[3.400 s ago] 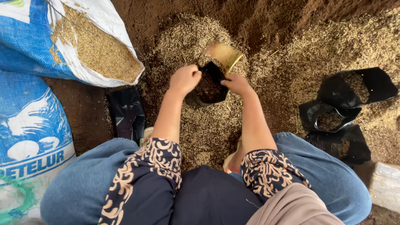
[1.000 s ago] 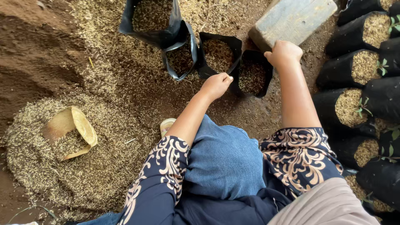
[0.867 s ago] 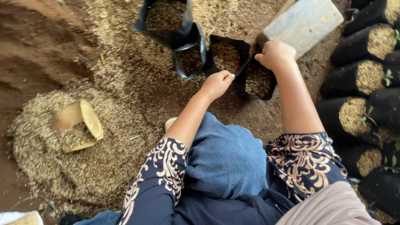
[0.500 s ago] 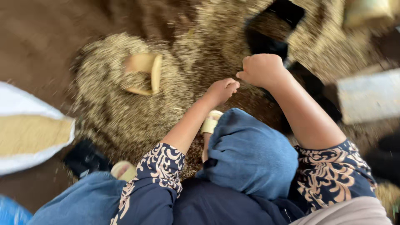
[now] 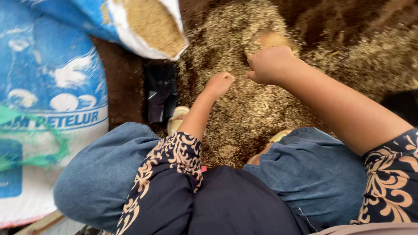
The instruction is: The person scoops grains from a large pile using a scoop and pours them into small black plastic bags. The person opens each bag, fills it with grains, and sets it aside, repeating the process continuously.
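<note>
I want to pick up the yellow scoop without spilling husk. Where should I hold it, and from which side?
The scoop lies on the husk pile, mostly hidden behind the right hand and blurred. Probably best to grip the near rim, where that hand already is, coming from the person's side. The left hand is a fist nearby. Its exact shape cannot be told.

The view swings back from the row of filled black bags to the husk pile (image 5: 244,100) on the floor; those bags and the grey block are out of frame now. The blue and white sacks (image 5: 52,87) are in view again at the left, one open on husks. The right hand (image 5: 270,65), which a second ago gripped a black bag's rim, now sits over the yellow scoop (image 5: 272,40). The left hand (image 5: 219,82), fist closed, hangs above the pile beside it.
</note>
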